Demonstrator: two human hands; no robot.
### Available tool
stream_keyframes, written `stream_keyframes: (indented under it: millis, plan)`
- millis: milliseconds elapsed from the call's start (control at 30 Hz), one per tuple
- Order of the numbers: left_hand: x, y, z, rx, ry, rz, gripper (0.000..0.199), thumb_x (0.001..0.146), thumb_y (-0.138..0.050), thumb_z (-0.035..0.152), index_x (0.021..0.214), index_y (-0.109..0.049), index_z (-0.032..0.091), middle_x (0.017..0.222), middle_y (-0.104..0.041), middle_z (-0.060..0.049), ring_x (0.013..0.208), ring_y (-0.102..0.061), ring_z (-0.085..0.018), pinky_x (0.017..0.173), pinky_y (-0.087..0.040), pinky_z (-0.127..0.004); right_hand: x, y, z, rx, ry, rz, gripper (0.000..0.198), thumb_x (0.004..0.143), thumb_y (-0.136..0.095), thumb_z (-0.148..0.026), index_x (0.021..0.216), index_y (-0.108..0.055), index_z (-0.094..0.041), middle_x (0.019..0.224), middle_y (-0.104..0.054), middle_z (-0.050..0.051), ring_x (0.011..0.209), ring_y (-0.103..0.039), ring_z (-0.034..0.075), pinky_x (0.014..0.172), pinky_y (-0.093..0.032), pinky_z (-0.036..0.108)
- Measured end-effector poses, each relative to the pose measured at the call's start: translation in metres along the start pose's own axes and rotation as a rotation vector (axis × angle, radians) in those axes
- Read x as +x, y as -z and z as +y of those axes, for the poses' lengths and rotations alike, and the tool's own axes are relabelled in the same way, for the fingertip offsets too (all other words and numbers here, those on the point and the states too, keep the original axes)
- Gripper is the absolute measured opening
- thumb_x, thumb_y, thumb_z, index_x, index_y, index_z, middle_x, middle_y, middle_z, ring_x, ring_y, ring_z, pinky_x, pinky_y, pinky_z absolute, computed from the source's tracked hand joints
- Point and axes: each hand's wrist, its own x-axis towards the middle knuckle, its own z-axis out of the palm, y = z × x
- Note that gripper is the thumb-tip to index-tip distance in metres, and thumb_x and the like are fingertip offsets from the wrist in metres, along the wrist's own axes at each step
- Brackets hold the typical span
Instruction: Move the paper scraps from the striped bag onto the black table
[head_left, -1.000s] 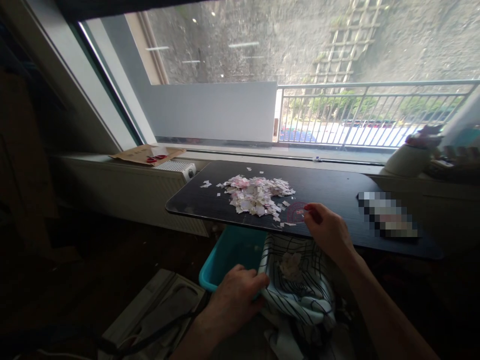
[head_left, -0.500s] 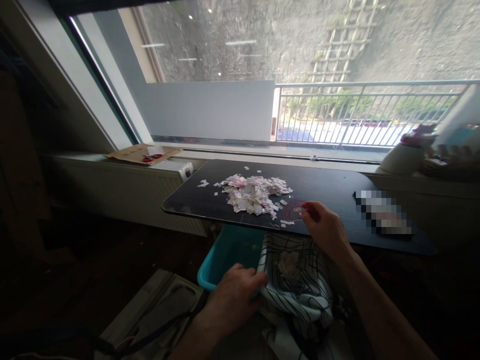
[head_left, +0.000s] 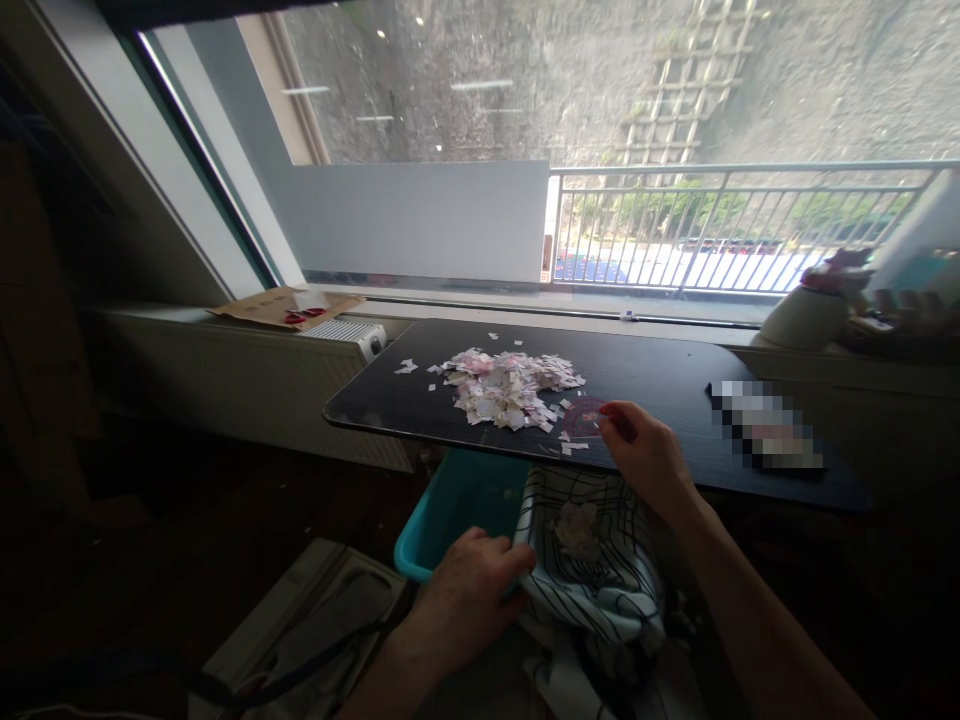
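My right hand [head_left: 643, 448] pinches a clear protractor with reddish markings [head_left: 582, 418], which lies over the black tabletop near its front edge. Just left of it is a heap of small torn paper pieces [head_left: 510, 385], with a few scraps lying apart. Below the table edge, my left hand [head_left: 476, 580] is closed on the near left rim of a basket lined with striped cloth [head_left: 621, 600]. Some paper scraps [head_left: 577, 530] rest inside this lining. A turquoise basin [head_left: 442, 510] stands against the lined basket, beyond my left hand.
The black table [head_left: 660, 385] stands under the window, with a blurred-out object [head_left: 769, 425] on its right. Scissors with red handles [head_left: 304, 315] and a brown envelope [head_left: 270, 305] lie on the sill at left, by a radiator [head_left: 300, 370]. A white figurine [head_left: 810, 300] sits far right.
My right hand and the protractor have shifted slightly left, toward the paper heap. The left hand stays on the basket rim.
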Motion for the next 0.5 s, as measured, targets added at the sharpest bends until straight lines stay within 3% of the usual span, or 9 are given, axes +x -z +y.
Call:
stream_keyframes:
  millis: [200, 500]
  plan:
    - [-0.002, 0.001, -0.002, 0.001, 0.006, -0.004, 0.015, 0.081, -0.059, 0.016, 0.093, -0.055, 0.023, 0.084, -0.062, 0.001, 0.079, -0.058, -0.018, 0.076, -0.037, -0.031, -0.003, 0.0, -0.004, -0.009, 0.008, -0.038, 0.025, 0.078, -0.053, -0.035, 0.094, -0.066, -0.02, 0.072, -0.068, 0.002, 0.066, -0.062, 0.017, 0.065, -0.047, 0.03]
    - [-0.001, -0.002, -0.004, -0.002, 0.006, 0.001, 0.016, 0.08, -0.06, 0.015, 0.093, -0.054, 0.023, 0.084, -0.061, 0.002, 0.079, -0.057, -0.018, 0.076, -0.036, -0.03, -0.016, 0.02, 0.002, -0.015, -0.034, -0.052, 0.023, 0.077, -0.055, -0.034, 0.092, -0.066, -0.02, 0.08, -0.071, 0.003, 0.071, -0.065, 0.018, 0.069, -0.049, 0.03]
